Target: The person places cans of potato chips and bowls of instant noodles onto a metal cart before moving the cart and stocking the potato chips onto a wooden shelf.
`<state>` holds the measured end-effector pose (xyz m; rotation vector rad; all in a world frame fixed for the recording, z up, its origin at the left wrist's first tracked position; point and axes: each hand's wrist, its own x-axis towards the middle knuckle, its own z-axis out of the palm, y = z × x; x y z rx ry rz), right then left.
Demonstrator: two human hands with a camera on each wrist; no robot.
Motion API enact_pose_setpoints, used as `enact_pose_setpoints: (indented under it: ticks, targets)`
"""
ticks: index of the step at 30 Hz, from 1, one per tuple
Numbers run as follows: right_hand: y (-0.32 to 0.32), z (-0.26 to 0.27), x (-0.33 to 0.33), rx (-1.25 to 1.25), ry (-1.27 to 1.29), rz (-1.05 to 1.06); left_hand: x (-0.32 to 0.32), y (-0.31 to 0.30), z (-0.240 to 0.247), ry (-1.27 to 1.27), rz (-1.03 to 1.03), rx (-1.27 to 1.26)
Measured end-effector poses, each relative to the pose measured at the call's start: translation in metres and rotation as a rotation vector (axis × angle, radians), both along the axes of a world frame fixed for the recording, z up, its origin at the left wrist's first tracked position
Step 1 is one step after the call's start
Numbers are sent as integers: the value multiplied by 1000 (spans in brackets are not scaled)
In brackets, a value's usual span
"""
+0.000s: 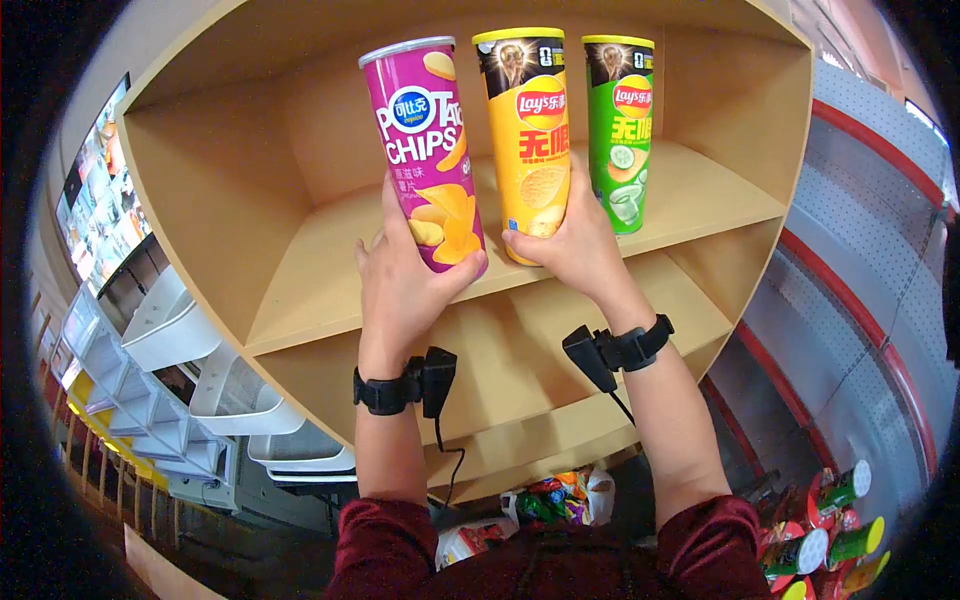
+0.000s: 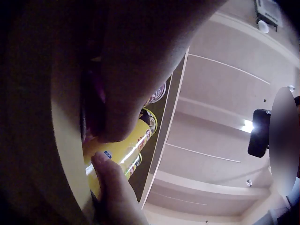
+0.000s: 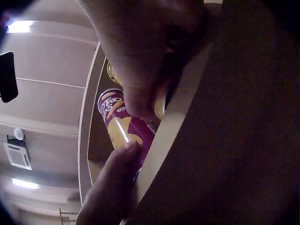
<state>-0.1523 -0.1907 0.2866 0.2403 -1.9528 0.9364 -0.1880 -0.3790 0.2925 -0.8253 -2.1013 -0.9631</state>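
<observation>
In the head view my left hand point(image 1: 412, 278) grips the lower part of a purple potato chip can point(image 1: 432, 175) with a silver rim, its thumb across the front. My right hand point(image 1: 578, 245) holds a yellow Lay's chip can point(image 1: 526, 130) low down, thumb in front and fingers behind its right side. The purple can leans slightly left, and its base is right at the shelf's front edge. To the right of the yellow can, a green Lay's can point(image 1: 620, 140) stands on the shelf. Both wrist views show thumbs against the yellow can point(image 2: 136, 136) and the purple can point(image 3: 123, 126).
The tan wooden shelf unit point(image 1: 330, 312) has a lower board point(image 1: 560, 345) beneath. White baskets point(image 1: 235, 395) hang at left. Grey perforated racks point(image 1: 850, 240) with red strips stand at right. Several more cans point(image 1: 850, 540) are at the lower right, and bagged snacks point(image 1: 560, 500) lie below.
</observation>
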Motion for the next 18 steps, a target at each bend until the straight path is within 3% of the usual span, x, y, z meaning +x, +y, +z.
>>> enact_pose_setpoints:
  ticks: [5,18]
  targets:
    - [0,1,1,-59,-11,102,-1,0,1,-21,-28,14]
    - [-1,-1,0,-19,-6,60,0,1,0,-23,-4,8]
